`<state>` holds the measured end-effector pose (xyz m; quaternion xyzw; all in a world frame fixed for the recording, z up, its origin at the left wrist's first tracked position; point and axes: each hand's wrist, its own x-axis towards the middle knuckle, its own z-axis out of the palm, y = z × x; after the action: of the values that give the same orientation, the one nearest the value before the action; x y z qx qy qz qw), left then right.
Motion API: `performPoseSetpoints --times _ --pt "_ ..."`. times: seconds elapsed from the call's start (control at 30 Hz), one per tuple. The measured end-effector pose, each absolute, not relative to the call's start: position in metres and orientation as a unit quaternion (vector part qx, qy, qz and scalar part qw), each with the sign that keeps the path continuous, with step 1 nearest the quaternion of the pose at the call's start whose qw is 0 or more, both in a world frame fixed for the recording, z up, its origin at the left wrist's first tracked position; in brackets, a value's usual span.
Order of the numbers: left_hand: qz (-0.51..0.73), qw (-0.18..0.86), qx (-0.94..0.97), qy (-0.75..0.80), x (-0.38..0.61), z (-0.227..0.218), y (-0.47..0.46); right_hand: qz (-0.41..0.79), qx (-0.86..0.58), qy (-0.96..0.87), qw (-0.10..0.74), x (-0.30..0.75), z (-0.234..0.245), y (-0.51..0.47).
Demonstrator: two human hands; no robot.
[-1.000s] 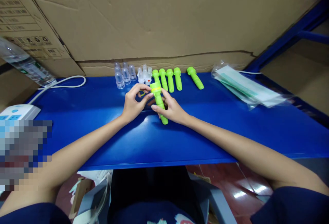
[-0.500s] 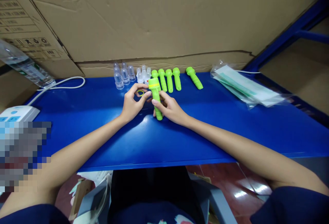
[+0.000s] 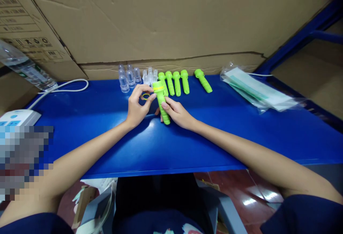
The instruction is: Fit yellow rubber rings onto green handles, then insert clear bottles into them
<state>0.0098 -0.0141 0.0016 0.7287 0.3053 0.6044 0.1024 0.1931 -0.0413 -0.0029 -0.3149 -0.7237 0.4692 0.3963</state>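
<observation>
Green tube [image 3: 164, 110] shifted slightly left and farther from wearer since a second ago; held over blue table [image 3: 203, 144], right hand [image 3: 179, 113] gripping it. Left hand [image 3: 138, 106] curled at its far end, grip unclear.

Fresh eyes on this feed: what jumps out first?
The bright green tube in the right hand, its yellow-banded end beside the left hand's fingertips. Behind it, more green pieces lie along the back of the blue table, with clear caps farther left.
</observation>
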Motion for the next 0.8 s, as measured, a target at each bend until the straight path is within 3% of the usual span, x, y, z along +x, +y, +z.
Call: performPoseSetpoints --times 0.8 --pt "0.592 0.108 0.727 0.33 0.0091 0.0005 -0.0155 0.459 -0.319 -0.733 0.388 0.1917 0.0041 -0.0435"
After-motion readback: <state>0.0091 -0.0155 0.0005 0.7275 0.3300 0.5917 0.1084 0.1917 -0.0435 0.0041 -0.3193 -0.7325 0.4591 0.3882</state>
